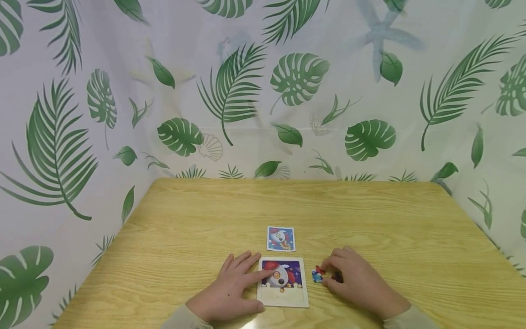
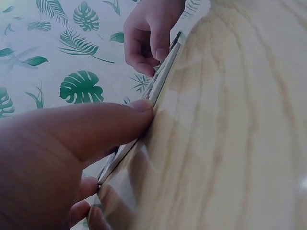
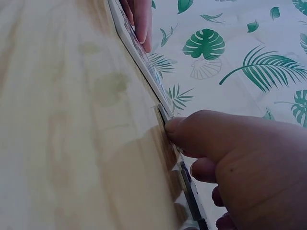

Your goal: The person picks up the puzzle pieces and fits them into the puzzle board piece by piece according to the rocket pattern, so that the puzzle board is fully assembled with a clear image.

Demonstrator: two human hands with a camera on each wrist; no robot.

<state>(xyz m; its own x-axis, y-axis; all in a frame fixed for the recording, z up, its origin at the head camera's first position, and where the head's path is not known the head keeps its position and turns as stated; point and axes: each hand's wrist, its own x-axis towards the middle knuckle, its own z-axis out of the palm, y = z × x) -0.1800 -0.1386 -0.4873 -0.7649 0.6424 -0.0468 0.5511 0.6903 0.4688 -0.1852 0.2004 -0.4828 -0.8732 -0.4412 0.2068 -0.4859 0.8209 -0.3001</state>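
Note:
A square jigsaw puzzle tray [image 1: 283,298] lies on the table, its upper part filled with a white character on purple and its lower strip bare. My left hand [image 1: 234,290] is spread at its left side, index finger on the picture and thumb by the lower left edge. To the right of the tray, my right hand [image 1: 361,281] pinches a small blue-and-red puzzle piece [image 1: 317,276] between thumb and index finger, low at the tabletop. Darker puzzle pieces [image 3: 192,196] lie under that hand, partly hidden by its fingers.
A small picture card [image 1: 281,239] with a similar character on blue lies just beyond the tray. The wooden table [image 1: 197,219] reaches back to a white curtain [image 1: 255,151] printed with green leaves, which also hangs along both sides.

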